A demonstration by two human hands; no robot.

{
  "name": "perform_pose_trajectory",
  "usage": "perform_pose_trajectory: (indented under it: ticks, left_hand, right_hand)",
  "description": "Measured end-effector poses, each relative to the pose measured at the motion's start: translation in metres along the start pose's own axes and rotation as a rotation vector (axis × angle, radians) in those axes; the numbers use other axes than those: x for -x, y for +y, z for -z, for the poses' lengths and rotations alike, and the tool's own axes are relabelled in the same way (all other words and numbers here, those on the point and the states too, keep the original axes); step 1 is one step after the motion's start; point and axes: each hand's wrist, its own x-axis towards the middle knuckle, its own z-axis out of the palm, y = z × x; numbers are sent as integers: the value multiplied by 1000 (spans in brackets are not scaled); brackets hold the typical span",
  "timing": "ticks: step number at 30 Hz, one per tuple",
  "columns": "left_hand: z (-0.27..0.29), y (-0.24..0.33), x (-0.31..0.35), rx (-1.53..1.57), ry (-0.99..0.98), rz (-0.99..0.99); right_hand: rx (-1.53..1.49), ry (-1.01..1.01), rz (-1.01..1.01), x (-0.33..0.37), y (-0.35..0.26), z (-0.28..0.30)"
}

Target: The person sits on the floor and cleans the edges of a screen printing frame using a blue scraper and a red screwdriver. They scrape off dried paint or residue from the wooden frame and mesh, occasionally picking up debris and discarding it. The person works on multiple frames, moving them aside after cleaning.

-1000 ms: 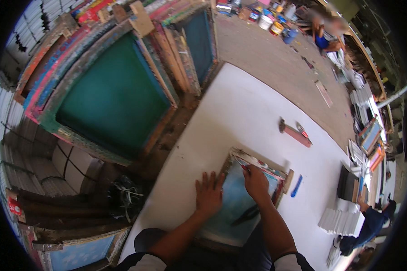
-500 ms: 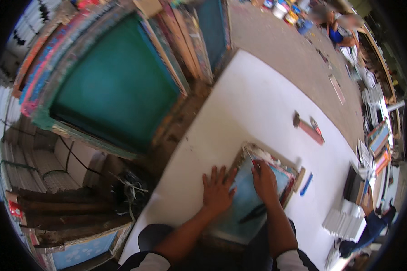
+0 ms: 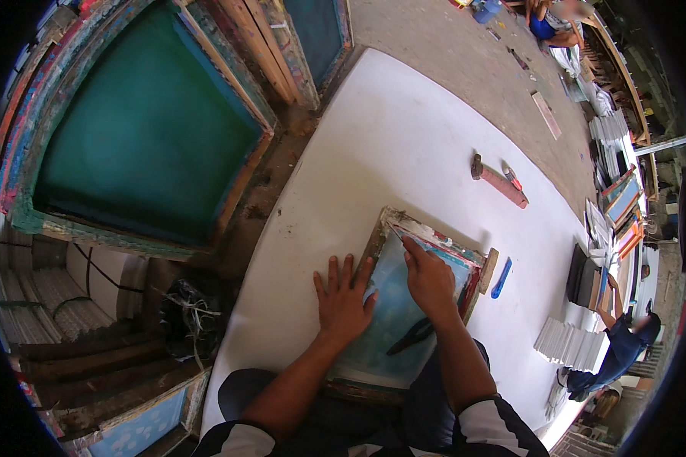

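Now, your L hand [image 3: 345,306]: spread flat over L edge of the screen frame [image 3: 387,314]; grips nothing;
your R hand [image 3: 431,286]: curled round a slim tool [image 3: 397,231], mostly hidden;
white board [image 3: 343,183]: under the frame, nr your lap; blue cutter [image 3: 501,278] just R of frame; hammer [image 3: 501,185] farther off.

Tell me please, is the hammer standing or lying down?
Lying down: the hammer stretches lengthwise along the white surface, apart from the right hand.

This is a workshop: paint-stained framed screens [image 3: 149,129] stand left of the hands [image 3: 343,308], a hammer [image 3: 503,187] lies beyond them, and stacked white sheets [image 3: 572,345] sit farther off to their right.
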Motion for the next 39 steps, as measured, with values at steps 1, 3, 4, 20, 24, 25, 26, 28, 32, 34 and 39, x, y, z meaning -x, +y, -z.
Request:
perform_pose_trajectory:
  ticks: [1,3,4,20,24,25,26,28,32,34,39]
  left_hand:
    - [-3,-1,0,11,9,1]
    - [-5,-3,0,11,21,1]
    - [-6,-3,0,0,26,-2]
    - [-13,-6,0,51,45,9]
    - [-12,-7,0,76,41,14]
    - [-11,-7,0,84,37,17]
    - [-11,-7,-1,93,32,16]
    - [-9,-7,-2,123,39,10]
    - [-9,-9,-3,142,45,2]
    - [-14,-10,-2,146,63,-12]
    - [-12,-10,-3,152,59,-11]
  right_hand:
    - [17,0,4,-1,0,0]
    - [51,-3,11,-2,1,1]
    - [63,2,25,-3,3,-1]
    - [82,-1,173,-23,14,14]
    - [141,-30,183,-23,12,17]
    - [210,-44,204,-24,12,16]
    - [280,-58,221,-25,15,14]
    - [379,-60,276,-26,18,14]
    - [239,-112,370,-45,30,17]
    - [220,-156,360,-47,33,20]
    - [2,-146,341,-48,37,16]
